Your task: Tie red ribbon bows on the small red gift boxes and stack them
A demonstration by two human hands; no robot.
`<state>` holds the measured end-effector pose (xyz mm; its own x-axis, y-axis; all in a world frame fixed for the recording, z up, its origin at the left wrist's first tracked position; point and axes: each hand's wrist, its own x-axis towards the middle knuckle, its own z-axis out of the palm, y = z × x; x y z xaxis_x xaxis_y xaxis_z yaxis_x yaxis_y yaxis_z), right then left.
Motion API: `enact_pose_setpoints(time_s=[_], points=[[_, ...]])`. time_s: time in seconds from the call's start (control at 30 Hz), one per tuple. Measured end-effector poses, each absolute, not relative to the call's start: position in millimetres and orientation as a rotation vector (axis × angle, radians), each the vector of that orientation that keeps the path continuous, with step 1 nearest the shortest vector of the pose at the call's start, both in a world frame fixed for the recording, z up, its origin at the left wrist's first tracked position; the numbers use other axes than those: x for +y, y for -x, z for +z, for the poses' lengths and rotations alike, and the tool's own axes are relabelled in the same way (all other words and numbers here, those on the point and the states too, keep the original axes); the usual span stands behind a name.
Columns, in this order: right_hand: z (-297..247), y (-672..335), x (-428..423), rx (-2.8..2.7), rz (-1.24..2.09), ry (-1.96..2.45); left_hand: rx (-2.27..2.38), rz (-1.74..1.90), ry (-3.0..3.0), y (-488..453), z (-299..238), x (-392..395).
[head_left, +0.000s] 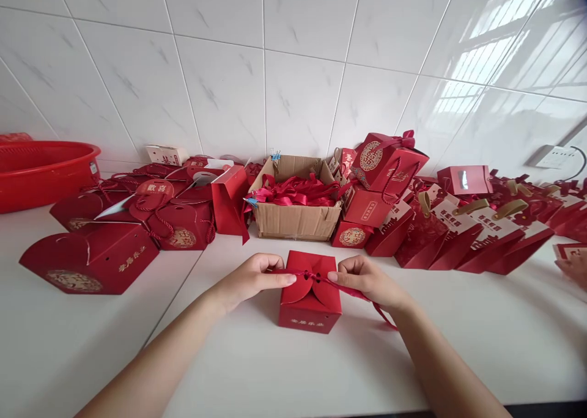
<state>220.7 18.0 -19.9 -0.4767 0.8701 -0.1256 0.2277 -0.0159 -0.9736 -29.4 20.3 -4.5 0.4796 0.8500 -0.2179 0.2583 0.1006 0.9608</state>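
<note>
On the white table (257, 369) in front of me stands a small red gift box (305, 320) with its top flaps folded in. A dark red ribbon (312, 275) runs through two holes at the middle of the lid and is crossed or knotted there. My left hand (259, 278) pinches one end of the ribbon at the left of the lid. My right hand (367, 282) pinches the other end on the right, and its loose tail hangs beside my wrist. Both hands hold the ribbon pulled out sideways, just above the box.
Behind the box, a cardboard carton (298, 221) holds many red ribbons. Red gift boxes (92, 259) with cord handles crowd the left, near a red plastic basin (43, 173). More boxes (477, 241) line the right. Another person's hand (573, 266) shows at the right edge.
</note>
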Motion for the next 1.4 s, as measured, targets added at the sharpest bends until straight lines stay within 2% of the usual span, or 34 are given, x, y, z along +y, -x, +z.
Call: enact_pose_setpoints(time_s=[0.43,0.6,0.9,1.4], points=[[-21,-245,29,-1.852,1.427,1.129,1.131,0.616,-1.578,34,1,22],[-18,-243,25,-1.927,1.531,1.135,1.059,0.634,-1.554,34,-3,21],[-22,-234,15,-1.588,1.47,0.59,1.008,0.681,-1.563,34,-5,18],[-27,-212,7,-1.412,1.386,0.594,0.998,0.673,-1.558,26,-6,13]])
